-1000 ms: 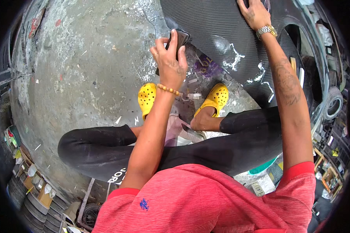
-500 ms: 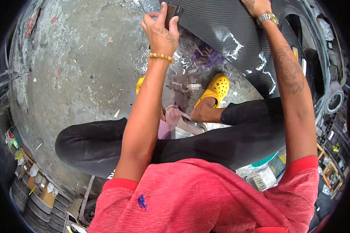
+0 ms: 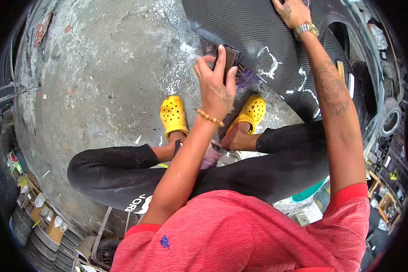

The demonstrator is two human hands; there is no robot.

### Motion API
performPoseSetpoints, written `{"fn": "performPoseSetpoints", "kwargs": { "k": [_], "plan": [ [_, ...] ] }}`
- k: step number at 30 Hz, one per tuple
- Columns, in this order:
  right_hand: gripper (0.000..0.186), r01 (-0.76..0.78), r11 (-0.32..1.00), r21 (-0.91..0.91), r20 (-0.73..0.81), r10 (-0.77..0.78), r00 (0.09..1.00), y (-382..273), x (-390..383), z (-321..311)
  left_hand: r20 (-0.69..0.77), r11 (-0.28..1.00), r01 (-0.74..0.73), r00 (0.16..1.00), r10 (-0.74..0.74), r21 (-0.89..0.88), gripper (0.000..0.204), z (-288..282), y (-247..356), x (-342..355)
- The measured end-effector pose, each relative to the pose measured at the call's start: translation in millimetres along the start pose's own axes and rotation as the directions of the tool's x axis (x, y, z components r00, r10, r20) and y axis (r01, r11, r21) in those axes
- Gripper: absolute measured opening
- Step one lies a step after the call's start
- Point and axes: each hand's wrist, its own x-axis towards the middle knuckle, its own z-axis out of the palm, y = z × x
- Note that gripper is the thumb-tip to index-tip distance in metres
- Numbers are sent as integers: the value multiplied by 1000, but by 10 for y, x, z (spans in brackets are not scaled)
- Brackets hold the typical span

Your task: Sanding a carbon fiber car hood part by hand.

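My left hand [image 3: 213, 86], wearing a bead bracelet, grips a dark rectangular block [image 3: 232, 59] at the lower left edge of a black carbon-fibre panel [image 3: 258, 29]. The block's underside is hidden. My right hand [image 3: 290, 13], with a metal watch, rests high on the panel at the top of the view, its fingers mostly cut off by the frame's edge. White streaks, either residue or glare, mark the panel between my forearms. A purple printed sheet [image 3: 248, 79] lies below the panel's slanted edge, largely behind the block and hand.
Yellow clogs [image 3: 172, 115] are on my feet on the stained concrete floor [image 3: 90, 81]. A tyre [image 3: 387, 118] stands at the right. Cluttered boxes and stacked parts [image 3: 54, 226] fill the lower left; more clutter [image 3: 385, 204] lines the lower right.
My left hand rose with the block, then came back down and to the right, below where it was a second ago. My right hand shifted slightly upward and left.
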Motion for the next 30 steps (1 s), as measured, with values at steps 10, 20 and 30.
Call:
{"fn": "performPoseSetpoints", "kwargs": {
  "k": [10,20,30],
  "plan": [
    [39,-32,999,-23,15,32,999,-30,-33,-10,25,997,-22,999,20,76,59,0,37,6],
    [39,-14,1000,-20,13,14,1000,-68,-40,20,-83,992,15,997,-5,127,51,7,-114,218],
    [39,-17,1000,-2,31,17,999,-173,-37,3,-110,985,36,994,-17,169,59,-63,-537,591]
  ]
}}
